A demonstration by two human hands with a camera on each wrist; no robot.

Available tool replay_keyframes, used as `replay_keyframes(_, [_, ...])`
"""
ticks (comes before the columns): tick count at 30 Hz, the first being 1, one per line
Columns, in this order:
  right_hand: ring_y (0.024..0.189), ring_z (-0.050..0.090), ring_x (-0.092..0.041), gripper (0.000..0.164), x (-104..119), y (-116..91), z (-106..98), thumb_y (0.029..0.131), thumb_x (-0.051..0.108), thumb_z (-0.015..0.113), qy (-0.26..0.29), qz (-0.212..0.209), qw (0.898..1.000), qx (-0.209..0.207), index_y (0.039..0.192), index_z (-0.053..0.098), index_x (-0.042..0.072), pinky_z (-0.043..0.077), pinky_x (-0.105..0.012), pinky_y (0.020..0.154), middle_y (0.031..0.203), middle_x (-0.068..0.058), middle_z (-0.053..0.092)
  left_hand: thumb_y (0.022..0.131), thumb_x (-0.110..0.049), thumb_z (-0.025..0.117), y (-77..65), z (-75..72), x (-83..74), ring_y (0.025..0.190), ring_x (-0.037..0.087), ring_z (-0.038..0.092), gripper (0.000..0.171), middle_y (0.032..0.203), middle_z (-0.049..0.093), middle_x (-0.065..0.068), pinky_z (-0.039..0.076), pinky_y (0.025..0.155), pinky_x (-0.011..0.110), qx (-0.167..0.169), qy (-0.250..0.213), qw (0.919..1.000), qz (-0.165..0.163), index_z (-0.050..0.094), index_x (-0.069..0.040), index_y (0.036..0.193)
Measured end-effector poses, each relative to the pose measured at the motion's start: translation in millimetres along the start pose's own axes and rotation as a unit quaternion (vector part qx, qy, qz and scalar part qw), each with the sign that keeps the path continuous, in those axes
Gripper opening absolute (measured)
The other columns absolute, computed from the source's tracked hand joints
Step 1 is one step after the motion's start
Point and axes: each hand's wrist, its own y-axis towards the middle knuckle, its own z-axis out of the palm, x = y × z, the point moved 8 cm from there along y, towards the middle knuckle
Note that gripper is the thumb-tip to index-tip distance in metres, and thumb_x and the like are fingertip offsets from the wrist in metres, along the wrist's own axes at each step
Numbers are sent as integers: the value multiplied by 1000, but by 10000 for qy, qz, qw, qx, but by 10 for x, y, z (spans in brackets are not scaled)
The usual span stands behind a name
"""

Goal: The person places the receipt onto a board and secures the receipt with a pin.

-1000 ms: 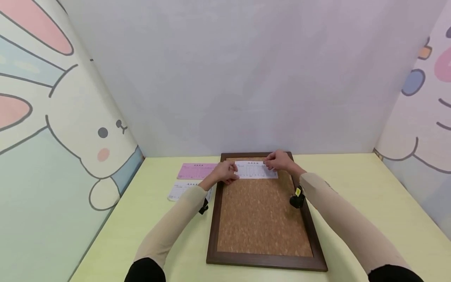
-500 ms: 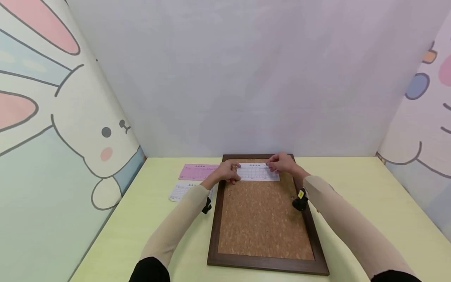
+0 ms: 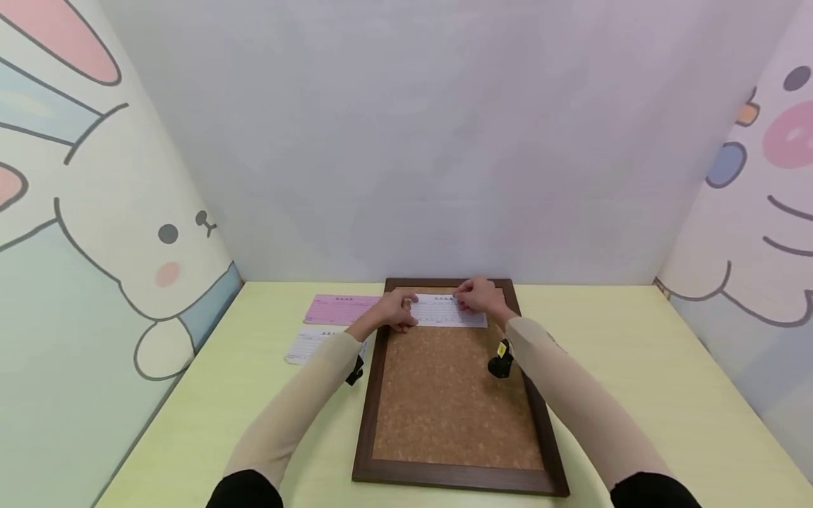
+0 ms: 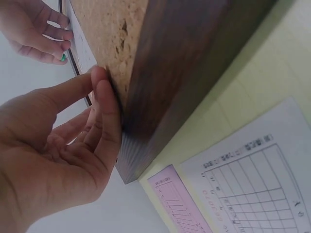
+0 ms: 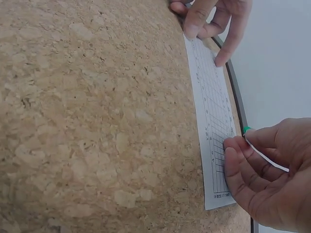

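Observation:
A white printed paper slip [image 3: 466, 315] lies flat across the far end of a brown-framed cork board [image 3: 457, 402]. My left hand [image 3: 399, 310] presses the slip's left end. In the right wrist view, its thumb [image 5: 193, 30] lies on the near corner and a finger touches the far edge. My right hand [image 3: 479, 295] pinches a small pin with a green head [image 5: 247, 129] at the slip's far edge, right of the middle. The fingers hide the pin's point, so whether it touches the paper cannot be told.
Left of the board, a pink printed slip [image 3: 336, 309] lies above another white slip [image 3: 311, 343] on the pale yellow table [image 3: 635, 367]. A grey-white wall [image 3: 444, 141] rises behind the board. Cartoon-printed panels [image 3: 146, 233] stand at both sides.
The right hand has shifted left along the slip's far edge, from near its right end toward the middle. The left hand stays on the left end. The head view has turned slightly.

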Motion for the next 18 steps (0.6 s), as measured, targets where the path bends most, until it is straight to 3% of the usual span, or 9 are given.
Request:
replay_keyframes(5, [77, 64, -16, 26, -9, 45, 34, 102, 17, 60, 145, 93, 9998, 40, 118, 72, 0, 55, -25, 65, 100, -15, 74, 92, 0, 73, -18, -17, -2, 57, 11, 62, 56, 74, 57, 3, 60, 59, 28, 19, -44, 10000, 32, 52, 3, 143])
replay_keyframes(13, [70, 58, -13, 25, -20, 209, 168, 101, 20, 63, -226, -45, 9994, 266, 116, 75, 4, 46, -23, 60, 89, -7, 69, 91, 2, 73, -17, 19, 36, 56, 10, 62, 55, 72, 56, 1, 60, 58, 28, 74, -262, 9996, 8, 53, 3, 142])
replay_keyframes(18, [73, 58, -15, 25, 56, 202, 194, 101, 19, 63, -277, -6, 9991, 322, 116, 75, 3, 46, -24, 62, 89, -6, 68, 90, 0, 74, -9, -18, 31, 56, 10, 62, 54, 73, 56, 1, 58, 55, 26, -30, -179, 9998, 30, 54, 2, 141])
